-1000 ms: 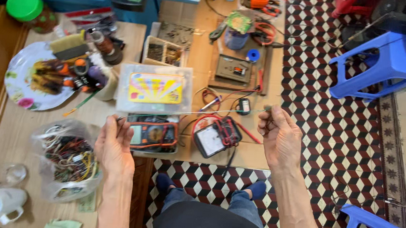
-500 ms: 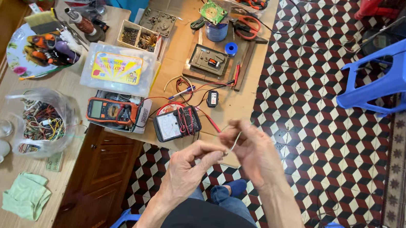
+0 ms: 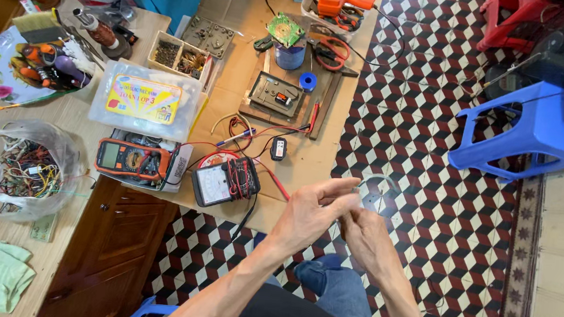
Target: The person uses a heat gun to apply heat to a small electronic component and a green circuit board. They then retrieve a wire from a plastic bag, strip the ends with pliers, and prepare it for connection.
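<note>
1. A thin pale wire (image 3: 381,181), bent into a small arch, sits at the fingertips of both hands, just beyond the near edge of the desk (image 3: 233,100) and above the checkered red, black and cream floor tiles (image 3: 434,124).
2. The left hand (image 3: 311,212) has its thumb and forefinger pressed together on one end of the wire; the right hand (image 3: 367,237) is curled against it from below, pinching the same piece — how tightly, I cannot tell.
3. A second ago the hands were spread well apart over the desk; half a second ago they had drawn together; now they touch, and the wire has gone from stretched to looped. By my judgement the work has moved from pulling the wire out to shaping or twisting it.
4. Just beyond the left hand lies a black analogue multimeter (image 3: 224,182) with red and black leads.
5. Further to that hand's left sit an orange digital multimeter (image 3: 133,159) and a clear plastic bag of coloured wire scraps (image 3: 26,170).
6. Well off to the right hand's side stands a blue plastic stool (image 3: 536,130).
</note>
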Motion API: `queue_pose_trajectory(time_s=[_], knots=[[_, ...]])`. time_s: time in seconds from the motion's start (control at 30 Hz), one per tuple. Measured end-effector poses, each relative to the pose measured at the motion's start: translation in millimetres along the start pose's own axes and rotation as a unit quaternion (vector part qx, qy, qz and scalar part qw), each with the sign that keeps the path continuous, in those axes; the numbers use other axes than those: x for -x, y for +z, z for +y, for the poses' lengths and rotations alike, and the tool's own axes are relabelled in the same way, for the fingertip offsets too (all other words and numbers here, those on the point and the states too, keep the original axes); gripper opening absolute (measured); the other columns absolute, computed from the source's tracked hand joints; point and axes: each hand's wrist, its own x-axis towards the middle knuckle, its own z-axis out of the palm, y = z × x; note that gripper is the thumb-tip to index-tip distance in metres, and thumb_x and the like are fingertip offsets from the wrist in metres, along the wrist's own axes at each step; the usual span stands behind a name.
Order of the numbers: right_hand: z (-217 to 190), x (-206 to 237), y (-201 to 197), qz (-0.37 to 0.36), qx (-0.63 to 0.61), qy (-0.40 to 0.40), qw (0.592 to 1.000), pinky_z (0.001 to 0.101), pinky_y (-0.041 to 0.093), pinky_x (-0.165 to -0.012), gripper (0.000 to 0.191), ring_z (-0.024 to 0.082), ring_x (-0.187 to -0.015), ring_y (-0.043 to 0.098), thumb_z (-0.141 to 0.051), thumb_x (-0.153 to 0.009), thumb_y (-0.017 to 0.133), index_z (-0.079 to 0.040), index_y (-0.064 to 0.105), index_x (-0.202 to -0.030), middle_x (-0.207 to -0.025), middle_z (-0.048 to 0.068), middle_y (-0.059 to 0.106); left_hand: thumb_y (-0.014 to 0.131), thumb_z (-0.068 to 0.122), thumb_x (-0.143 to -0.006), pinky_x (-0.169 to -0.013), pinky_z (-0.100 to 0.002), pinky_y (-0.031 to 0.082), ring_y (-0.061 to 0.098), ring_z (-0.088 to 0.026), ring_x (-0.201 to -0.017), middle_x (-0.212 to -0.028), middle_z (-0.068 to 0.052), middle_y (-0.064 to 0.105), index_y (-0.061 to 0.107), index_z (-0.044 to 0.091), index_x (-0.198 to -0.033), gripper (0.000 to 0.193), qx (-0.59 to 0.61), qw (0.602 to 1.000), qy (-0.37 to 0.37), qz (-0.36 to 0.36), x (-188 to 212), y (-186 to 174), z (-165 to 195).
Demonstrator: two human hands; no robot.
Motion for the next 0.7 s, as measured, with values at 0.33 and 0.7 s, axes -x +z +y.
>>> queue_pose_trajectory(time_s=[0.33, 0.7], knots=[[25.0, -60.5, -112.1, -0.155, 0.226, -0.073, 0.959, 0.0435, 0.052, -0.062, 0.041, 0.028, -0.058, 0.064, -0.038, -0.101, 0.046, -0.007, 0.073, -0.096, -0.063, 0.018, 0.067, 0.072, 0.028, -0.094, -0.076, -0.023, 0.055, 0.067, -0.008, -0.083, -0.093, -0.003, 0.077, 0.078, 0.003, -0.106, 0.029, 0.184, 0.977, -0.108, 0.027, -103.7, 48.3, 6.7], [-12.9, -147.2, -177.3, -0.234, 0.167, -0.224, 0.931, 0.0415, 0.055, -0.071, 0.033, 0.028, -0.079, 0.070, -0.029, -0.095, 0.060, -0.007, 0.069, -0.118, -0.085, 0.013, 0.071, 0.070, 0.027, -0.094, -0.065, -0.025, 0.053, 0.068, -0.009, -0.081, -0.091, -0.003, 0.076, 0.073, 0.005, -0.104, 0.025, 0.233, 0.958, -0.020, 0.165, -158.6, 82.5, 31.9]])
